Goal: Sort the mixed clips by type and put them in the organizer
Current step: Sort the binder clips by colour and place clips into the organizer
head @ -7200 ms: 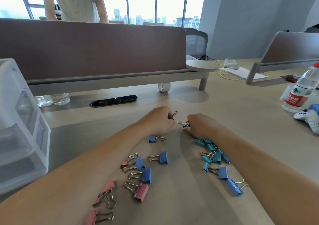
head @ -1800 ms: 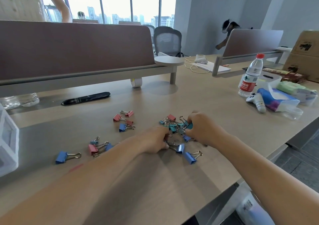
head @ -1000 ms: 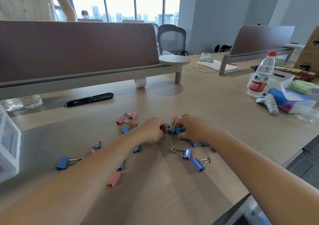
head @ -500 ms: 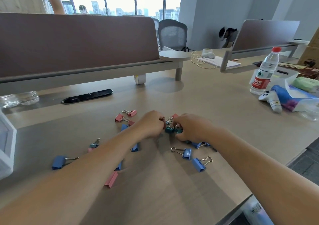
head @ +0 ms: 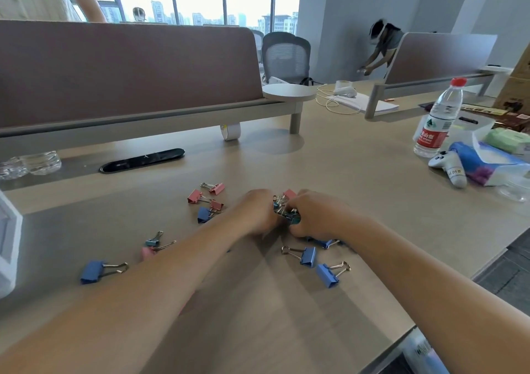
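Binder clips lie scattered on the wooden desk. My left hand (head: 255,211) and my right hand (head: 315,215) meet over a small clump of teal and pink clips (head: 282,201), fingers curled in on it from both sides. A teal clip (head: 294,220) shows under my right thumb. Pink clips (head: 195,197) and a blue clip (head: 204,214) sit left of my hands. Two blue clips (head: 308,256) lie in front of my right wrist, another blue clip (head: 91,271) far left. The white organizer (head: 7,244) shows only its edge at the left border.
A water bottle (head: 438,121), a white game controller (head: 450,167) and a tissue pack (head: 487,164) stand at the right. A tape roll (head: 231,131) and a black cable cover (head: 142,159) lie by the brown divider (head: 129,69). The desk edge (head: 430,313) runs close on the right.
Both hands have stayed at the clump of small clips and drawn closer together over it. The loose clips around them have not moved.
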Demonstrator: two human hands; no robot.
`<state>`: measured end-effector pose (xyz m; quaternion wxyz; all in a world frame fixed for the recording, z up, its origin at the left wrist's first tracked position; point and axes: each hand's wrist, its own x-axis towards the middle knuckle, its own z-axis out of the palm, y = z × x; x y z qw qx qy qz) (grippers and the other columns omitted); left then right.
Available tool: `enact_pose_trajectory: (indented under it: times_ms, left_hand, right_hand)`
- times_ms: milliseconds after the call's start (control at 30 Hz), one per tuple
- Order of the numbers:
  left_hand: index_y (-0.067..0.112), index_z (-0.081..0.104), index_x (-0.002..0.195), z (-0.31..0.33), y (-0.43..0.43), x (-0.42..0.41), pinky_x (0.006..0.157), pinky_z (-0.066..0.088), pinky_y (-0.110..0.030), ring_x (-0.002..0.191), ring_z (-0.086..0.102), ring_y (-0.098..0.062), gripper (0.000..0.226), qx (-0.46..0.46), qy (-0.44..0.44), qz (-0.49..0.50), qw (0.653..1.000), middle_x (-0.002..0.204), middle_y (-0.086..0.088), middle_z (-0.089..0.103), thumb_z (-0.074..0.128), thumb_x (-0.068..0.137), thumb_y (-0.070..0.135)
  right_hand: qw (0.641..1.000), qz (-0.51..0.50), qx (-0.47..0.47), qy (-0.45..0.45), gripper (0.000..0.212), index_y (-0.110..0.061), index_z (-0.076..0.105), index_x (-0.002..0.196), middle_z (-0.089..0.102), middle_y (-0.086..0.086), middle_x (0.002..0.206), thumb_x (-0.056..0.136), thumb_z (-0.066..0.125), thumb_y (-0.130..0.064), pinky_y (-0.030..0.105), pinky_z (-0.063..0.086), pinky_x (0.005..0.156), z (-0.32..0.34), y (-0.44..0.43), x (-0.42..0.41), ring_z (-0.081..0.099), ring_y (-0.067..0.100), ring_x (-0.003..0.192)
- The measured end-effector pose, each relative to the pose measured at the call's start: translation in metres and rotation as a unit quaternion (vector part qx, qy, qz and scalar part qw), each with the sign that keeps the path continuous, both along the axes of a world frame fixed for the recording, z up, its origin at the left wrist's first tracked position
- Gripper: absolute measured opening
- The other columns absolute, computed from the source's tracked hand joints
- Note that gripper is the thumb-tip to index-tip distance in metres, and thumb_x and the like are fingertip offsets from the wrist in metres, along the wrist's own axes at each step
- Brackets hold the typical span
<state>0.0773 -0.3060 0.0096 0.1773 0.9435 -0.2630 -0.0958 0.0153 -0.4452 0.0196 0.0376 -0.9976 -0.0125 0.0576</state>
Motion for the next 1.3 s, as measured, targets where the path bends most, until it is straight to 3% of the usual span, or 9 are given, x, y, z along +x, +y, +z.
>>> enact_pose_trajectory:
  times_ms: [100,200,267,500,633,767,867,1033,1300]
  left_hand:
    - [0.014,0.055,0.077,-0.001,0.000,0.000,0.061,0.040,-0.031,0.080,0.058,-0.029,0.024,0.019,-0.013,-0.004,1.000,0.079,-0.008,0.059,0.065,0.085,0.034]
    - [0.013,0.060,0.085,0.000,0.001,0.001,0.063,0.042,-0.030,0.081,0.058,-0.029,0.021,0.028,-0.007,-0.005,1.000,0.091,-0.012,0.065,0.066,0.083,0.033]
    - [0.013,0.059,0.085,0.000,0.004,0.001,0.064,0.042,-0.031,0.086,0.060,-0.030,0.023,0.031,-0.005,-0.010,0.999,0.095,-0.014,0.066,0.066,0.084,0.035]
    - [0.006,0.065,0.097,0.006,0.022,-0.005,0.075,0.048,-0.035,0.096,0.061,-0.029,0.024,0.020,-0.007,-0.020,1.000,0.100,-0.012,0.065,0.062,0.086,0.027]
    - [0.006,0.065,0.096,0.008,0.032,-0.005,0.071,0.046,-0.034,0.088,0.058,-0.025,0.024,-0.007,0.012,-0.004,1.000,0.100,-0.012,0.066,0.061,0.085,0.026]
    - [0.005,0.063,0.097,0.017,0.046,-0.012,0.063,0.038,-0.030,0.076,0.052,-0.019,0.024,-0.052,0.022,0.004,0.998,0.098,-0.012,0.066,0.062,0.085,0.027]
    - [0.007,0.063,0.097,0.028,0.061,-0.023,0.062,0.038,-0.029,0.075,0.052,-0.018,0.024,-0.073,0.025,0.013,0.997,0.092,-0.008,0.065,0.063,0.085,0.028]
    - [0.007,0.062,0.097,0.063,0.113,-0.051,0.058,0.037,-0.028,0.068,0.050,-0.017,0.023,-0.104,0.009,0.052,0.993,0.080,-0.001,0.058,0.063,0.087,0.027]
    - [0.012,0.061,0.094,0.129,0.244,-0.096,0.061,0.041,-0.031,0.070,0.053,-0.017,0.024,-0.120,-0.085,0.147,0.978,0.088,-0.005,0.064,0.062,0.088,0.035]
  right_hand:
    - [1.000,0.002,-0.003,0.000,0.034,-0.021,0.061,0.116,0.054,0.004,0.105,0.083,0.063,-0.033,0.031,0.046,0.064,0.002,0.001,0.000,0.057,0.024,0.086]
    - [1.000,0.011,-0.001,-0.002,0.025,-0.019,0.060,0.112,0.054,0.002,0.094,0.087,0.061,-0.025,0.028,0.038,0.056,0.002,0.005,0.000,0.054,0.021,0.080]
    - [1.000,0.015,-0.002,-0.003,0.021,-0.018,0.059,0.111,0.052,0.000,0.087,0.090,0.058,-0.020,0.030,0.041,0.059,0.000,0.007,0.001,0.054,0.022,0.079]
    - [1.000,0.014,-0.012,-0.002,0.017,-0.020,0.062,0.108,0.061,0.005,0.101,0.092,0.056,-0.020,0.036,0.053,0.074,-0.004,0.008,0.000,0.060,0.024,0.087]
    - [0.999,0.012,0.021,-0.023,0.017,-0.022,0.059,0.111,0.053,-0.003,0.096,0.094,0.055,-0.022,0.033,0.048,0.072,0.001,0.008,-0.006,0.054,0.021,0.085]
    - [0.995,-0.009,0.069,-0.067,0.017,-0.024,0.056,0.113,0.062,0.001,0.103,0.097,0.055,-0.028,0.031,0.043,0.069,0.006,0.011,-0.014,0.053,0.020,0.085]
    - [0.989,-0.021,0.114,-0.093,0.013,-0.025,0.056,0.109,0.061,-0.003,0.092,0.097,0.055,-0.029,0.030,0.041,0.066,0.015,0.018,-0.019,0.055,0.020,0.082]
    - [0.980,0.016,0.154,-0.121,0.005,-0.028,0.058,0.098,0.062,-0.008,0.088,0.094,0.059,-0.031,0.027,0.038,0.061,0.053,0.061,-0.028,0.056,0.017,0.079]
    - [0.957,0.151,0.200,-0.145,0.007,-0.026,0.062,0.101,0.068,-0.011,0.087,0.095,0.059,-0.027,0.024,0.050,0.070,0.123,0.184,-0.035,0.061,0.004,0.077]
